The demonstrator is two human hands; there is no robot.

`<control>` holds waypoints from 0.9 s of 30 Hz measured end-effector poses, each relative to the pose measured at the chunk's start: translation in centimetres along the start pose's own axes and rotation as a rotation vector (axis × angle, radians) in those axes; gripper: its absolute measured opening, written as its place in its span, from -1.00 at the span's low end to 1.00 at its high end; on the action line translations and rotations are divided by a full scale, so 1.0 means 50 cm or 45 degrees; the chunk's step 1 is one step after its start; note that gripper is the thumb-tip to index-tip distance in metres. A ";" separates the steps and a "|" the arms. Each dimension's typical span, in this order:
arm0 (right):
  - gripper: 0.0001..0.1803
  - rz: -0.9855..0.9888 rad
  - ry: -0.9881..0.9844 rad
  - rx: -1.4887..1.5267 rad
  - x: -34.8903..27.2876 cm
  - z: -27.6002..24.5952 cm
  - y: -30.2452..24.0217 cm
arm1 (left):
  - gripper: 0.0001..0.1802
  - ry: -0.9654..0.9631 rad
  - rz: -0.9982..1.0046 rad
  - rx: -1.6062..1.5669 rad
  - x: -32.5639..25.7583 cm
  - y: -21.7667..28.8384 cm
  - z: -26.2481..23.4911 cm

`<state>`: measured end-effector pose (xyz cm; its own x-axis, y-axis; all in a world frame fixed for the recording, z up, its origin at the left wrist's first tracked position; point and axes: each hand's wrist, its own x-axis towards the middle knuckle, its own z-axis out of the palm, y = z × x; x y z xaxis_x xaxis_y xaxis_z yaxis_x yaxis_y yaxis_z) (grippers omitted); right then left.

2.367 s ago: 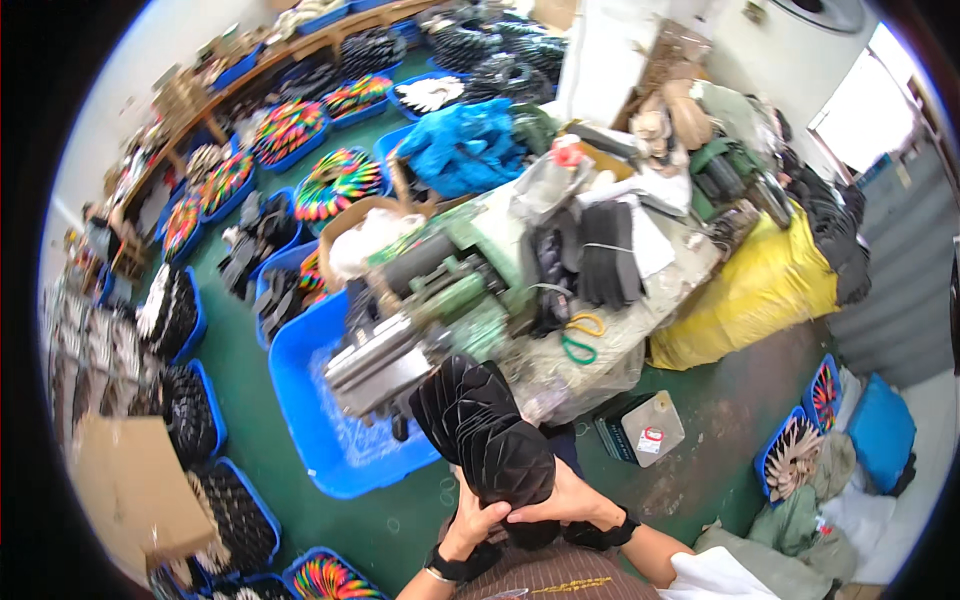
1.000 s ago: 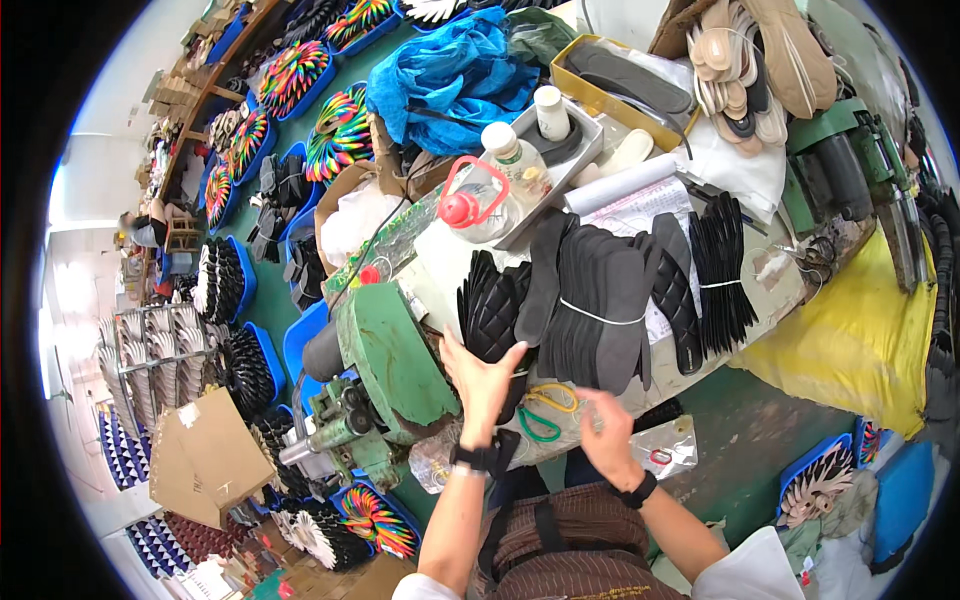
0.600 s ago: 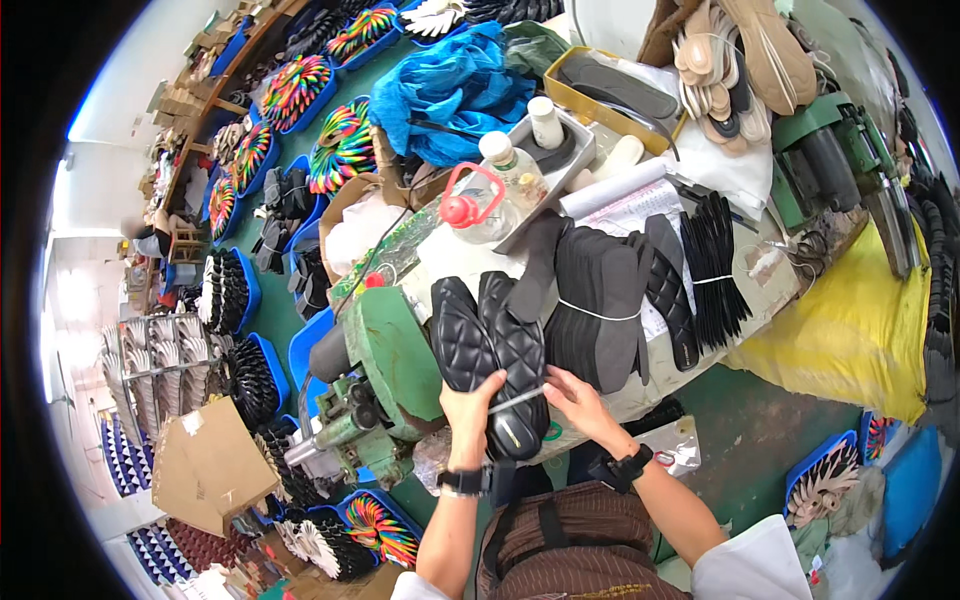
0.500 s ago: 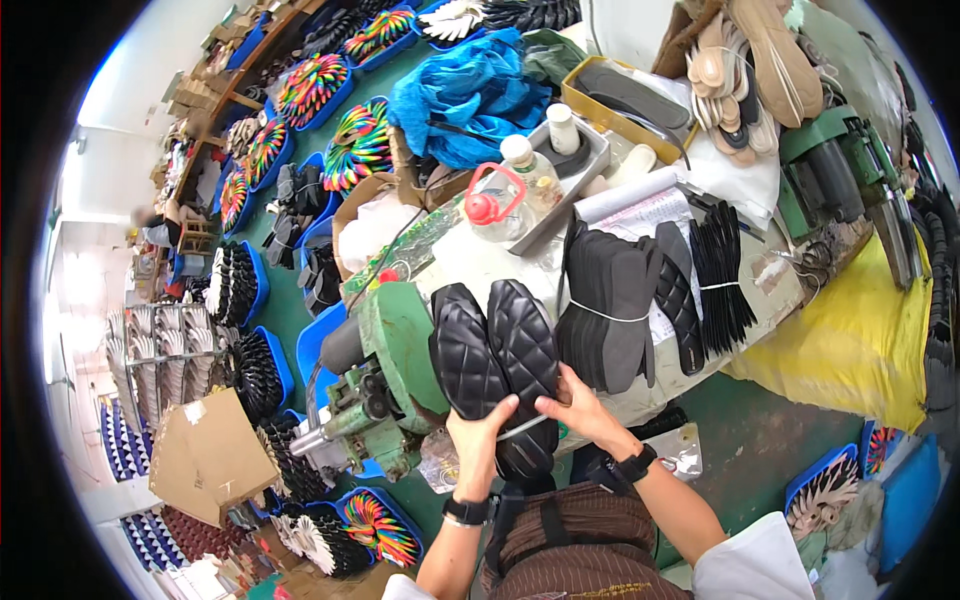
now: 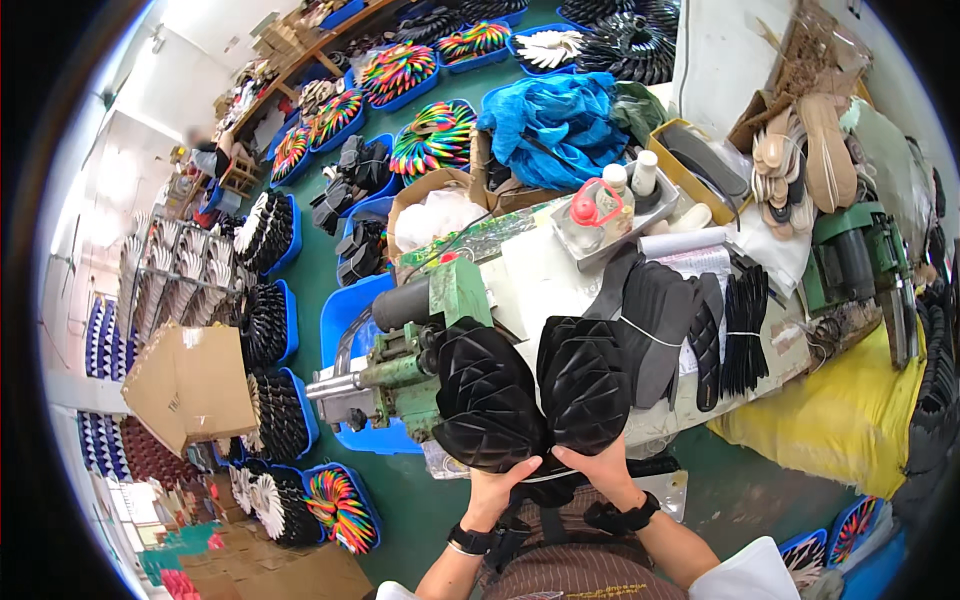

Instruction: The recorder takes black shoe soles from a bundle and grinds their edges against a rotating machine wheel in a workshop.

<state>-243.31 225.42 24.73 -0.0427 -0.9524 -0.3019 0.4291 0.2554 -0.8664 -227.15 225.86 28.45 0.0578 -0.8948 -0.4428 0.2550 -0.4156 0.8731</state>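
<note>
A green machine (image 5: 463, 295) is standing on the counter (image 5: 520, 290) just ahead and to the left of the left grip (image 5: 502, 488), its metal shaft sticking out leftward, with a blue tub (image 5: 350, 318) sitting beyond it. A banded bundle of grey insoles (image 5: 660, 320) is lying ahead and to the right of the right grip (image 5: 606, 470), and a banded black bundle (image 5: 743, 335) is lying farther right. A clear bottle with a red handle (image 5: 588, 220) is standing well ahead of both, and a yellow sack (image 5: 820, 400) is bulging far to the right.

A left fan of black insoles (image 5: 487, 395) and a right fan of black insoles (image 5: 583, 385) are spreading directly ahead of the two hands. Each grip is closing around the near end of its own fan, thumb pressing on top, fingers mostly hidden underneath. The left fan is overlapping the machine in view; whether they are touching, I cannot tell.

The counter's near edge is running off to the right, just beyond the right grip. Green floor (image 5: 410, 490) is showing to the left of the left grip.
</note>
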 end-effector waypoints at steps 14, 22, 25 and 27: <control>-0.23 0.294 0.210 0.395 -0.017 -0.023 0.047 | -0.42 0.073 0.287 -0.976 -0.051 0.062 -0.128; -0.11 0.140 -0.004 -0.298 0.167 -0.132 0.207 | -0.49 0.474 0.370 -0.857 -0.125 0.164 -0.240; -0.29 0.026 0.343 -1.039 0.218 -0.108 0.220 | -0.53 0.516 0.302 -0.816 -0.148 0.161 -0.243; -0.54 -0.421 0.343 -1.131 0.163 0.025 0.135 | -0.53 0.614 0.346 -0.746 -0.154 0.151 -0.261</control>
<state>-239.63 219.16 16.91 -0.2902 -0.9567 0.0246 -0.4709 0.1203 -0.8739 -213.08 231.74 35.76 0.5665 -0.7278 -0.3865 0.6294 0.0795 0.7730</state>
